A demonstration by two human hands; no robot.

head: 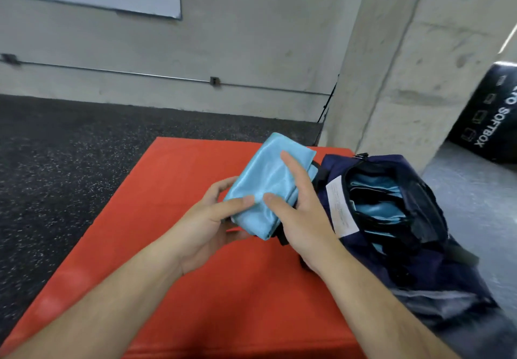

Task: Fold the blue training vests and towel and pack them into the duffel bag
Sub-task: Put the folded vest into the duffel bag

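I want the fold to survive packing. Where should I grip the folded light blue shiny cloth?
Pinch the folded light blue shiny cloth at both long edges, coming in from left and right, thumbs on top. It is a flat, limp oblong, so that probably keeps the layers together.

Item one: a black padded case at the far right, beside the concrete pillar, carries white capital lettering along its side, seen rotated. The word "SOFTBOX" reads clearly. It is preceded by letters that appear to be "TO", and the start of that word is cut off by the frame edge. A row of small white outline pictograms runs alongside the lettering.

Item two: a white label at the rim of the duffel bag opening bears lines of fine print, too small to read
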